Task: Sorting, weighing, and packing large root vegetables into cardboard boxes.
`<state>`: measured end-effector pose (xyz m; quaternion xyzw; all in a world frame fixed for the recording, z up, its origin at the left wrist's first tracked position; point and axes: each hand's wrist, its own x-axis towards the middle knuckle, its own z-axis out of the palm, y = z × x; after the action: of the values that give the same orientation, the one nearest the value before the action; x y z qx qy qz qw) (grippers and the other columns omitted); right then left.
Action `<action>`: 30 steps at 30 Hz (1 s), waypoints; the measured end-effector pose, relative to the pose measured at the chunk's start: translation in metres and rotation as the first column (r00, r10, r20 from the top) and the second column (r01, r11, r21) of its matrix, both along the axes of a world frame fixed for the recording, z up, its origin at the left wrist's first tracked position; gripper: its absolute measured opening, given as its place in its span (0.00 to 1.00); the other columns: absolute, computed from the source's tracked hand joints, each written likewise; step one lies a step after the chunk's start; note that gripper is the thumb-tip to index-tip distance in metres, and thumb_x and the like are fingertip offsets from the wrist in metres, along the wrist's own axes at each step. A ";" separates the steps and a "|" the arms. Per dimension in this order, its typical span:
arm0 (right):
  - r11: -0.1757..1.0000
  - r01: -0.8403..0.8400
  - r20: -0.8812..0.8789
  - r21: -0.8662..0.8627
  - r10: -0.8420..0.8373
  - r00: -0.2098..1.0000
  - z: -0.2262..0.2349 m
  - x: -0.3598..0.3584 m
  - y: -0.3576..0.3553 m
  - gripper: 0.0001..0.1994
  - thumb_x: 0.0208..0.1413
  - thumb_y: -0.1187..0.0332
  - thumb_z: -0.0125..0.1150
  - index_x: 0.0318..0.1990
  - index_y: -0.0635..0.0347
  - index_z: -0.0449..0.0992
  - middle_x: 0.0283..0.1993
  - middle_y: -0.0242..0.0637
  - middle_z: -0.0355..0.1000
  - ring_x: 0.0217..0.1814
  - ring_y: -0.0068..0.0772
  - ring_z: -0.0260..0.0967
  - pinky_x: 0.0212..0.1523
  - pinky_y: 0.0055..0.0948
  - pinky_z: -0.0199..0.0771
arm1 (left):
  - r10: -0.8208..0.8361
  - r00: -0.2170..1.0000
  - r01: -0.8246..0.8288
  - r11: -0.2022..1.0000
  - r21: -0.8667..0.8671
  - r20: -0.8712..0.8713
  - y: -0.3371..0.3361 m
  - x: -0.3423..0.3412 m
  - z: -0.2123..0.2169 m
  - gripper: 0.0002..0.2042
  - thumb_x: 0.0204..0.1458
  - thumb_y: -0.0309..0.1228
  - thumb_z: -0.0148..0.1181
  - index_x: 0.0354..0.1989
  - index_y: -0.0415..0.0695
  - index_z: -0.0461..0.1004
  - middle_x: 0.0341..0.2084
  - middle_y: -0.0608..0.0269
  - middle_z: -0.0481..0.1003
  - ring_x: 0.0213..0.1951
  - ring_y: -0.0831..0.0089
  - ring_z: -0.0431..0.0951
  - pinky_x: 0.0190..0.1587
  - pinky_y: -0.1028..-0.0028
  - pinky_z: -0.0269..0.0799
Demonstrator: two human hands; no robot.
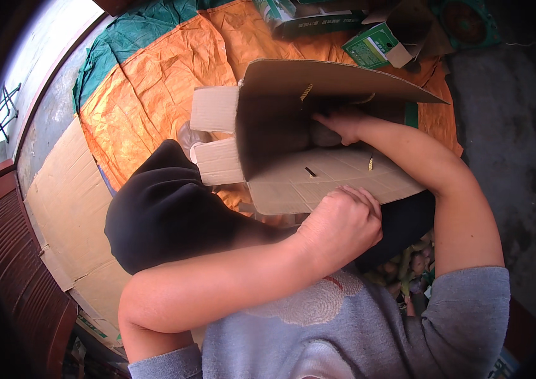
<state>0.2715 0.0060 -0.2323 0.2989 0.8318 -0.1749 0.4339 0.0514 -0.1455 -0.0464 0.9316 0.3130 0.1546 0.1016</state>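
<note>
A brown cardboard box [306,189] lies tipped in front of me, its open mouth facing me and its inside in deep shadow. My left hand [344,218] is closed, with its fingers over the near edge of the box. Deep in the box is my right hand [344,125], its thumb and a finger spread around a rounded, dull brown object [325,134]. Part of that object and some fingertips are lost in the dark, so its kind does not show. Two short flaps [216,161] stick out from the box's left side.
An orange and green tarp [148,114] spreads under the box. At the back stand green printed cartons [375,47]. Flattened cardboard [72,196] lies at left beside dark red slats [15,252]. Several brownish-green lumpy pieces [416,262] lie near my right side.
</note>
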 end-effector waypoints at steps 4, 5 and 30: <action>0.997 -0.068 0.082 -0.038 0.071 0.994 0.002 -0.008 0.000 0.54 0.40 0.73 0.72 0.77 0.48 0.48 0.67 0.52 0.65 0.67 0.52 0.66 0.65 0.47 0.70 | 0.003 1.000 -0.003 0.999 -0.036 0.008 0.000 0.000 -0.002 0.18 0.45 0.30 0.58 0.41 0.29 0.77 0.25 0.54 0.79 0.28 0.68 0.82 0.29 0.74 0.77; 0.997 -0.066 0.083 -0.038 0.069 0.994 0.002 -0.006 0.001 0.54 0.40 0.73 0.72 0.77 0.48 0.48 0.67 0.52 0.65 0.67 0.52 0.66 0.65 0.47 0.70 | 0.000 1.000 0.000 0.999 -0.040 -0.004 0.001 0.001 -0.001 0.18 0.45 0.30 0.58 0.41 0.29 0.77 0.26 0.53 0.79 0.29 0.67 0.82 0.30 0.74 0.78; 0.984 0.162 0.066 0.079 -0.167 0.984 -0.028 -0.005 0.007 0.54 0.43 0.69 0.75 0.77 0.58 0.45 0.73 0.57 0.56 0.74 0.56 0.58 0.71 0.46 0.63 | -0.009 1.000 0.010 0.999 -0.051 0.021 0.004 -0.004 -0.002 0.18 0.46 0.29 0.58 0.43 0.29 0.77 0.27 0.54 0.80 0.29 0.68 0.82 0.29 0.74 0.77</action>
<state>0.2667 0.0129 -0.2598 0.3886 0.7938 -0.1686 0.4364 0.0471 -0.1411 -0.0480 0.9285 0.3115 0.1555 0.1293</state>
